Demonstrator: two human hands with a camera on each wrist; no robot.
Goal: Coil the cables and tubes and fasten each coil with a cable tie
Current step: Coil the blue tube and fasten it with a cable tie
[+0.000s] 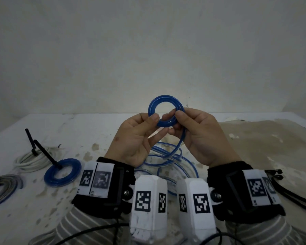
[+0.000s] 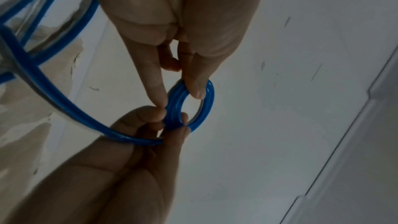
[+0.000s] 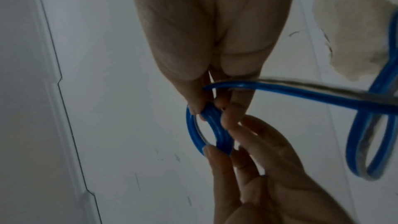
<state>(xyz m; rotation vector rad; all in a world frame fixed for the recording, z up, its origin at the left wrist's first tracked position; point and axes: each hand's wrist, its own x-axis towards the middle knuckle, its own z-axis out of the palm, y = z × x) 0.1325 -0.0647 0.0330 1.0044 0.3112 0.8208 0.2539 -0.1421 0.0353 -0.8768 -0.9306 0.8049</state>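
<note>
I hold the blue tube coil [image 1: 163,113] above the tabletop [image 1: 254,147], my left hand [image 1: 138,137] and right hand [image 1: 200,133] pinching it; its loose tail [image 1: 168,161] drops behind my wrists, the end hidden.

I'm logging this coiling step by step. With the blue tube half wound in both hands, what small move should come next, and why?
Probably wind another turn: the right hand draws slack onto the blue coil while the left hand pinches it. Loose tube lies unwound on the table, so tying seems premature.
</note>
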